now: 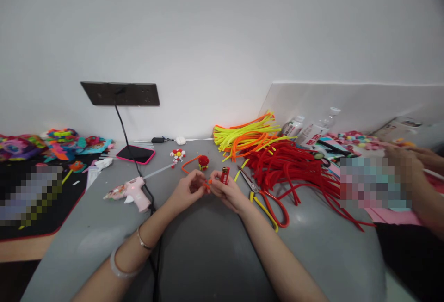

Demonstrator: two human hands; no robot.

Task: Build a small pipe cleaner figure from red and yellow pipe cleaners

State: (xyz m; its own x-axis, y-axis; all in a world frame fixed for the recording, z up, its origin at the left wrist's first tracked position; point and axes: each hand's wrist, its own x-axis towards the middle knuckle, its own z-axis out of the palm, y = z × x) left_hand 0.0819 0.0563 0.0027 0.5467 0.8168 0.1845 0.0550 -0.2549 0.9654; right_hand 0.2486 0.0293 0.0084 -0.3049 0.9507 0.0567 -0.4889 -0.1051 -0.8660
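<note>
My left hand [187, 190] pinches one end of an orange pipe cleaner [190, 163] that loops back over the grey table [215, 246]. My right hand [227, 193] holds a small red lighter [225, 175] upright, and its fingertips meet the left hand's at the orange end. A small red pom-pom figure [203, 162] stands just behind my hands.
A pink glue gun [133, 192] with a black cord lies to the left. Scissors [267, 200] and piles of red [294, 170], orange and yellow [243, 133] pipe cleaners lie to the right. A phone [136, 154], bottles [312, 131] and colourful crafts [62, 142] lie behind. Another person's hands [412, 172] work at far right.
</note>
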